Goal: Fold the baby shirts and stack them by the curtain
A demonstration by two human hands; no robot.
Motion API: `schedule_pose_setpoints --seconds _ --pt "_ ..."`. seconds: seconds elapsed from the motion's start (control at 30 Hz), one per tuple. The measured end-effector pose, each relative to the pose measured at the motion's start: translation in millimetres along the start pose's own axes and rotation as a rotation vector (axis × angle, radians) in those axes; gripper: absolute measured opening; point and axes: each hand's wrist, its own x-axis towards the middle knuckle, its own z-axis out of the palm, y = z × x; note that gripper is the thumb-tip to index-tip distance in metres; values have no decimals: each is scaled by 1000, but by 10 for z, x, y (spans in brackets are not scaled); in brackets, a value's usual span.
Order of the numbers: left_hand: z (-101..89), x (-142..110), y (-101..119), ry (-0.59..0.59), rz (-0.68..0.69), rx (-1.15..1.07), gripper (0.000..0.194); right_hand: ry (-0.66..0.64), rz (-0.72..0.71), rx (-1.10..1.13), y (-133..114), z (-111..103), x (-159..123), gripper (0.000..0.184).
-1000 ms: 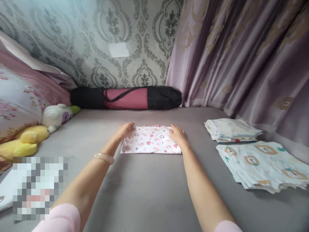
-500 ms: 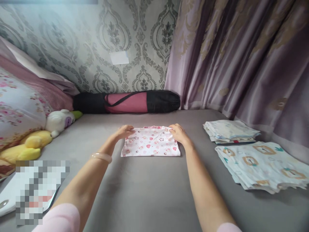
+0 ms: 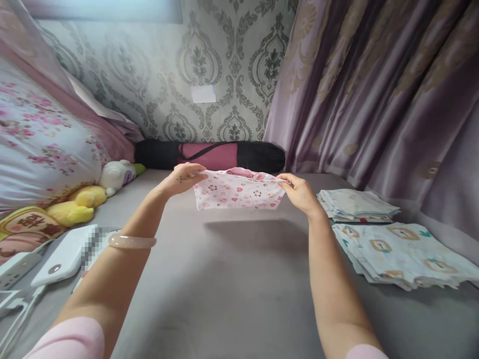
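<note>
A folded garment, white with pink hearts and flowers and a pink neckline, hangs in the air above the grey sheet. Its shadow falls on the sheet below. My left hand pinches its upper left corner. At the upper right corner, the fingers of my right hand are closed on the cloth. The garment's lower edge hangs loose, and its back side is hidden.
To the right lie two stacks of folded cloths, one lion-print and one pale. A black and pink long bag lies along the wall. Plush toys, a white power bank and a power strip are at left.
Both hands have lifted the garment off the sheet, up and away from me, and it now hangs between them. The camera view has turned a little to the left.
</note>
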Motion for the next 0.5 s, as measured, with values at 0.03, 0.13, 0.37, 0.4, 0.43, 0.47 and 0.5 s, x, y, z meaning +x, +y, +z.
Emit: schedule_pose_setpoints --seconds 0.03,0.13,0.37,0.4,0.43,0.47,0.5 --pt "-34 -39 27 40 24 51 46 17 -26 0 -44 -15 -26 24" --pt "-35 -303 72 29 87 186 36 22 -124 -21 -70 -10 -225 22" --pt "430 -1435 28 -289 125 215 23 -364 -261 -125 93 51 -1236 26" --pt "488 -1568 20 -297 134 216 24 -399 -262 -152 80 45 -1354 29" --pt "536 -1682 14 -298 146 222 27 -430 -262 -184 58 41 -1450 32" --pt "576 -1777 11 -297 161 230 30 -457 -267 -219 32 41 -1526 34" --pt "608 -1854 12 -298 177 239 34 -482 -278 -254 6 45 -1585 37"
